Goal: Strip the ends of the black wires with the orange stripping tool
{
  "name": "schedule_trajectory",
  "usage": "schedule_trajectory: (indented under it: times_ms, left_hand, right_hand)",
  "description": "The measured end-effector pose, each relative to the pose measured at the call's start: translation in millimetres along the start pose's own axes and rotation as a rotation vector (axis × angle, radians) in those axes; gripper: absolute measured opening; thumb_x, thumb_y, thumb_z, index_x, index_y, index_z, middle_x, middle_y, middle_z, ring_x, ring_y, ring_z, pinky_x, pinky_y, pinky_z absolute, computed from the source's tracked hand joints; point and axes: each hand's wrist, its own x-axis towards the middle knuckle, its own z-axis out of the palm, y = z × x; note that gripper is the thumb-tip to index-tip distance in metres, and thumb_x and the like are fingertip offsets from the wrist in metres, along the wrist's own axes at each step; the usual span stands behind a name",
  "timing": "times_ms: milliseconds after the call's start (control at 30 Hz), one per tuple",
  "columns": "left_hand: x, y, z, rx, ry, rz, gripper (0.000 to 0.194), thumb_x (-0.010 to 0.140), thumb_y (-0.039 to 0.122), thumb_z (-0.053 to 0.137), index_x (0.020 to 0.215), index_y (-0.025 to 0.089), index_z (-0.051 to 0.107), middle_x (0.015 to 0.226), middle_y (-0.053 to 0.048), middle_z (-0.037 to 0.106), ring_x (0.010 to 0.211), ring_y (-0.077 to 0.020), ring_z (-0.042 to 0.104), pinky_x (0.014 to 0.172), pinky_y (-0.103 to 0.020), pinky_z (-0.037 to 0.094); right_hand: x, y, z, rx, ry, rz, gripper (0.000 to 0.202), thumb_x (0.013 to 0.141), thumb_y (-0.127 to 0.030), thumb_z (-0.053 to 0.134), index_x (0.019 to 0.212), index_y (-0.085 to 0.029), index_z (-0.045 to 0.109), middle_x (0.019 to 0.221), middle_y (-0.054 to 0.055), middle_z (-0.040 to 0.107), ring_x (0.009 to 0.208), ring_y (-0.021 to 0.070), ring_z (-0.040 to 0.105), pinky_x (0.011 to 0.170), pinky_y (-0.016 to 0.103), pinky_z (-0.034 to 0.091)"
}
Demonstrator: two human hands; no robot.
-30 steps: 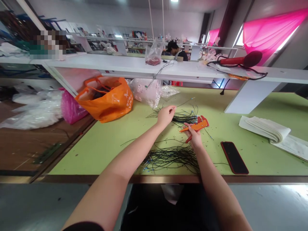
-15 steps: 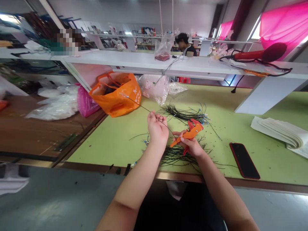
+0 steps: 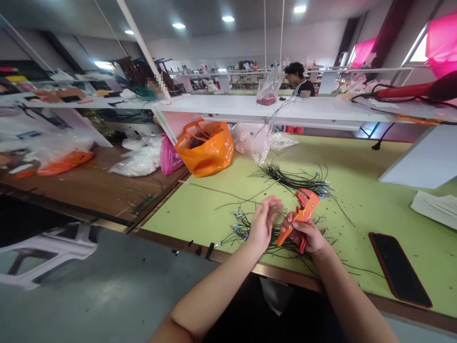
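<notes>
My right hand [image 3: 307, 234] is wrapped round the handles of an orange-and-red wire stripper [image 3: 304, 213], its jaws pointing up and away. Just left of it, my left hand [image 3: 263, 224] has its fingers stretched out, slightly blurred. A thin black wire [image 3: 228, 194] with a blue mark near its far end runs from the left, past my left fingers, towards my right fingertips. Beneath both hands lies a bundle of black wires [image 3: 243, 226] with blue and silvery ends, partly hidden. Farther back, another bundle of black wires [image 3: 291, 178] rests on the green tabletop [image 3: 193, 209].
An orange bag [image 3: 210, 155] and a clear plastic bag [image 3: 252, 140] stand behind. A phone [image 3: 400, 269] and folded papers [image 3: 435, 207] lie at right. Above runs a white shelf [image 3: 221, 105] bearing a red corded tool [image 3: 407, 91]. A person [image 3: 302, 81] sits beyond it.
My left hand has gone from closed around the wire to fingers extended, and sits nearer the stripper. The wire has dropped lower. The camera view has swung left and up.
</notes>
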Motion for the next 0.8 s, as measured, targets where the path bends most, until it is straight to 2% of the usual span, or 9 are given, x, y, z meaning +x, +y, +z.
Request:
schedule_trajectory:
  times_ms: [67, 100, 167, 233, 333, 433, 533, 700, 800]
  left_hand:
    - [-7.9, -11.9, -0.1, 0.107, -0.159, -0.132, 0.063, 0.076, 0.071, 0.075, 0.109, 0.017, 0.072, 0.094, -0.009, 0.072, 0.070, -0.0147, 0.063, 0.058, -0.026, 0.048]
    - [-9.3, -15.2, -0.2, 0.163, -0.196, -0.140, 0.063, 0.075, 0.071, 0.076, 0.105, 0.016, 0.074, 0.091, -0.008, 0.071, 0.064, -0.0127, 0.060, 0.054, -0.025, 0.044]
    - [-7.8, -15.5, -0.9, 0.267, -0.174, -0.048, 0.058, 0.077, 0.072, 0.074, 0.096, 0.016, 0.075, 0.088, -0.007, 0.071, 0.063, -0.0121, 0.059, 0.054, -0.025, 0.044]
    - [-2.6, -9.4, -2.2, 0.353, -0.091, 0.097, 0.056, 0.083, 0.072, 0.068, 0.088, 0.017, 0.075, 0.085, -0.007, 0.071, 0.069, -0.0147, 0.062, 0.061, -0.027, 0.049]
    - [6.1, 1.7, -4.2, 0.444, -0.038, 0.229, 0.056, 0.086, 0.072, 0.064, 0.086, 0.018, 0.075, 0.071, -0.004, 0.067, 0.067, -0.0160, 0.061, 0.066, -0.030, 0.052]
    - [12.6, 4.3, -4.4, 0.440, -0.077, 0.253, 0.055, 0.087, 0.071, 0.064, 0.084, 0.017, 0.074, 0.068, -0.004, 0.067, 0.064, -0.0157, 0.060, 0.065, -0.029, 0.051]
    - [18.5, 0.2, -1.6, 0.359, -0.113, 0.242, 0.053, 0.087, 0.069, 0.065, 0.082, 0.017, 0.072, 0.068, -0.003, 0.067, 0.062, -0.0151, 0.060, 0.064, -0.029, 0.050]
    - [31.2, -2.9, 7.8, 0.192, -0.217, 0.140, 0.057, 0.090, 0.070, 0.060, 0.067, 0.018, 0.064, 0.054, 0.000, 0.056, 0.053, -0.0136, 0.052, 0.058, -0.028, 0.046]
    - [38.3, -2.7, 10.6, 0.212, -0.283, 0.101, 0.058, 0.089, 0.070, 0.061, 0.062, 0.019, 0.061, 0.050, 0.001, 0.050, 0.052, -0.0139, 0.051, 0.058, -0.029, 0.045]
  right_hand:
    - [-0.6, -0.2, 0.5, -0.011, -0.017, 0.033, 0.025, 0.075, -0.036, 0.087, 0.088, -0.020, 0.072, 0.073, 0.000, 0.064, 0.077, 0.0222, 0.070, 0.085, 0.041, 0.058]
    - [-0.8, -0.7, 0.4, -0.011, -0.016, 0.041, 0.026, 0.075, -0.037, 0.087, 0.089, -0.020, 0.072, 0.073, 0.001, 0.064, 0.077, 0.0230, 0.071, 0.086, 0.043, 0.059]
    - [-0.7, -2.7, -0.5, 0.012, 0.007, 0.042, 0.029, 0.075, -0.041, 0.085, 0.091, -0.021, 0.071, 0.075, 0.001, 0.065, 0.080, 0.0252, 0.071, 0.086, 0.046, 0.059]
    - [0.4, -5.7, -1.7, 0.054, 0.052, 0.015, 0.030, 0.076, -0.044, 0.083, 0.093, -0.023, 0.069, 0.076, 0.002, 0.066, 0.083, 0.0263, 0.071, 0.085, 0.046, 0.059]
    - [3.3, -10.5, -2.9, 0.098, 0.153, -0.115, 0.025, 0.077, -0.041, 0.083, 0.088, -0.026, 0.066, 0.078, 0.000, 0.064, 0.083, 0.0243, 0.070, 0.087, 0.045, 0.059]
    - [5.6, -13.9, -3.0, 0.081, 0.224, -0.223, 0.024, 0.076, -0.038, 0.084, 0.085, -0.026, 0.065, 0.079, 0.000, 0.065, 0.084, 0.0230, 0.069, 0.087, 0.042, 0.058]
    - [6.0, -14.6, -2.1, 0.006, 0.235, -0.241, 0.026, 0.077, -0.040, 0.084, 0.089, -0.024, 0.067, 0.080, 0.002, 0.067, 0.086, 0.0237, 0.070, 0.086, 0.041, 0.059]
    - [6.3, -8.5, 2.3, -0.148, 0.216, -0.247, 0.039, 0.082, -0.044, 0.081, 0.113, -0.023, 0.067, 0.082, 0.002, 0.072, 0.090, 0.0249, 0.072, 0.085, 0.041, 0.060]
    - [8.8, -3.0, 3.1, -0.169, 0.252, -0.282, 0.038, 0.081, -0.047, 0.083, 0.107, -0.024, 0.067, 0.082, 0.001, 0.073, 0.087, 0.0232, 0.072, 0.084, 0.039, 0.060]
